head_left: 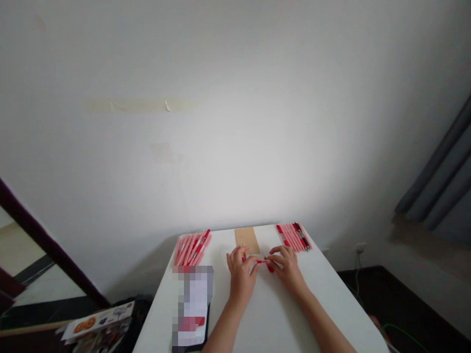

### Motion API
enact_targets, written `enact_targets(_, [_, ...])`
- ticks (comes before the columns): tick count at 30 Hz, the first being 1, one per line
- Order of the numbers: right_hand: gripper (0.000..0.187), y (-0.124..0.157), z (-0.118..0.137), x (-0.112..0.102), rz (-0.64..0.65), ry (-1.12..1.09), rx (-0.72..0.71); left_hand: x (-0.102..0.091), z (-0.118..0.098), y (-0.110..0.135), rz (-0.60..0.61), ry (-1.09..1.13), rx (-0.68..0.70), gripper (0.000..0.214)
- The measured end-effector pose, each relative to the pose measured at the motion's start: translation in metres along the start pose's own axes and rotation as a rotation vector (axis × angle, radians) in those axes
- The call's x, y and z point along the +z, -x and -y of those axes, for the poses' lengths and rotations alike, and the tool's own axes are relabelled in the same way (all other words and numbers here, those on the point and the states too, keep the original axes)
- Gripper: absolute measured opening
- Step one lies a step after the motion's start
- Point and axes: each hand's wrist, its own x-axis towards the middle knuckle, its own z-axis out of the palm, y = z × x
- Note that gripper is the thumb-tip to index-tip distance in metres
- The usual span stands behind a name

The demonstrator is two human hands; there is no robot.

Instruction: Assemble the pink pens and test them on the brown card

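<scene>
Between the fingertips of both hands runs a thin red pen piece [261, 261], level above the white table. Its left end sits in the pinch of my left hand [241, 274], and my right hand [289, 268] pinches the other end. Another red pen part [244, 256] shows by the raised fingers of the left hand; whether they hold it I cannot tell. Below the right fingers a thicker red pen part [270, 266] is partly covered. Just beyond the hands lies a flat tan card [246, 239].
Pink and red pens [192, 248] form a pile at the back left of the white table [268, 314]. At the back right lies a row of pink, red and black pens [294, 237]. A phone [195, 306], partly pixelated, rests left of my forearm. The wall [235, 147] borders the far edge.
</scene>
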Motion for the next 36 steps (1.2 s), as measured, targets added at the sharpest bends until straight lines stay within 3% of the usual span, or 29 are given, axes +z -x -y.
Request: enact_targets(36, [0.015, -0.0013, 0.0021, -0.0014, 0.031, 0.001, -0.02, -0.0068, -0.0053, -0.0021, -0.005, 0.014, -0.019, 0.01])
